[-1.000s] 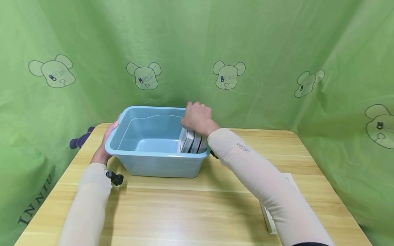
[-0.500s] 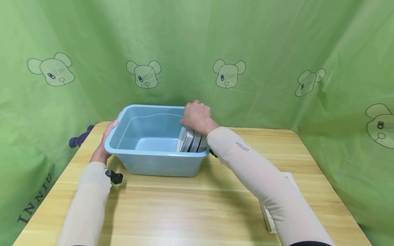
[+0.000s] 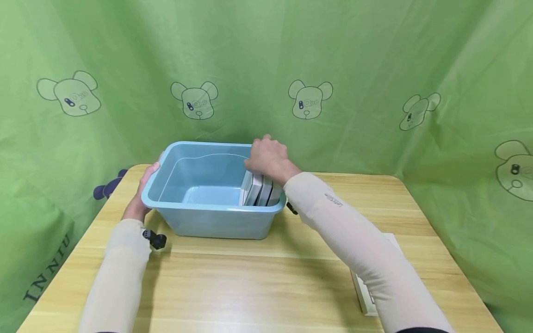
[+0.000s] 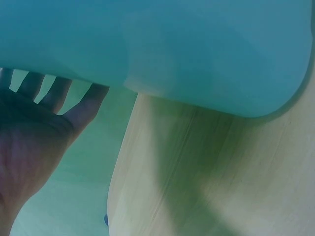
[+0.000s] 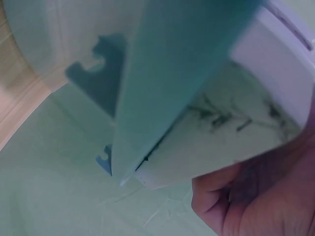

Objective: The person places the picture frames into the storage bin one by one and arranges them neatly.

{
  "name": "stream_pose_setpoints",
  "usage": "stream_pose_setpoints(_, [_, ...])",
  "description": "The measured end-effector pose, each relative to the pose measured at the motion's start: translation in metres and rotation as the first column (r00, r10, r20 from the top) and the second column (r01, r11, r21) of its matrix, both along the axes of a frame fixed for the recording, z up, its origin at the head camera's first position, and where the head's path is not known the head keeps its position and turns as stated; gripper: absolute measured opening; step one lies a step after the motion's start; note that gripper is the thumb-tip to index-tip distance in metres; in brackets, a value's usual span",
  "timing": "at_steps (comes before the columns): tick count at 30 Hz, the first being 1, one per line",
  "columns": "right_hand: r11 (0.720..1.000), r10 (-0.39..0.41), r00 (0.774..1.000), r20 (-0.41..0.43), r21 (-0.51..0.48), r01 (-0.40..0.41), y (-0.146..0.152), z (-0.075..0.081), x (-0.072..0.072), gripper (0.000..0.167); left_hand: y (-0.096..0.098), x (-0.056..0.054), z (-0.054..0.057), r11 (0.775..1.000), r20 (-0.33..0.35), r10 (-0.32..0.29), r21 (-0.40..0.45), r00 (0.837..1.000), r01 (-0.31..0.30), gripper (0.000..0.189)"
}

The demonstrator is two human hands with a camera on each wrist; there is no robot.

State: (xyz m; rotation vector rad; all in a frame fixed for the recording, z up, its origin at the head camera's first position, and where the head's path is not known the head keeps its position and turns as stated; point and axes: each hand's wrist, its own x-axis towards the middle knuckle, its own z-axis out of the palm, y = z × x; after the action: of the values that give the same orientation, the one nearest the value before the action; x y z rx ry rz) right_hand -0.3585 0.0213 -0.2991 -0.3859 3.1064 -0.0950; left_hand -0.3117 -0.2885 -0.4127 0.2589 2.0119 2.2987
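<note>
Hands (image 3: pixel 143 192) (image 3: pixel 269 158) hold blue tub (image 3: pixel 220 224), boxes (image 3: pixel 254 190); sleeve (image 3: pixel 354 249) partly hides white object (image 3: pixel 364 298).

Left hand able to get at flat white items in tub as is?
Likely yes, if the left hand leaves the left end of the tub: its open top gives a way across, though the flat white items stand at the right end, partly under the right hand.

Draped-off booth, building unclear: green cloth (image 3: pixel 250 41) printed with cartoon heads (image 3: pixel 194 104) fills the frame's top and both sides, behind and beside a wooden table (image 3: pixel 250 286).
</note>
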Motion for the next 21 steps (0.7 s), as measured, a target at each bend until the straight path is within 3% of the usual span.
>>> stream_pose_setpoints(6, [0.999,0.026,1.0,-0.011,-0.04,-0.026,0.008,0.0,0.006,0.061,0.0,0.0,0.001,1.0,-0.008,-0.006,0.01,1.0,0.006,0.055])
stream_pose_setpoints(21, [0.988,0.095,0.99,-0.106,-0.11,-0.106,0.03,-0.009,0.028,0.068,0.0,0.001,0.0,1.0,-0.013,-0.006,-0.004,1.0,0.006,0.054])
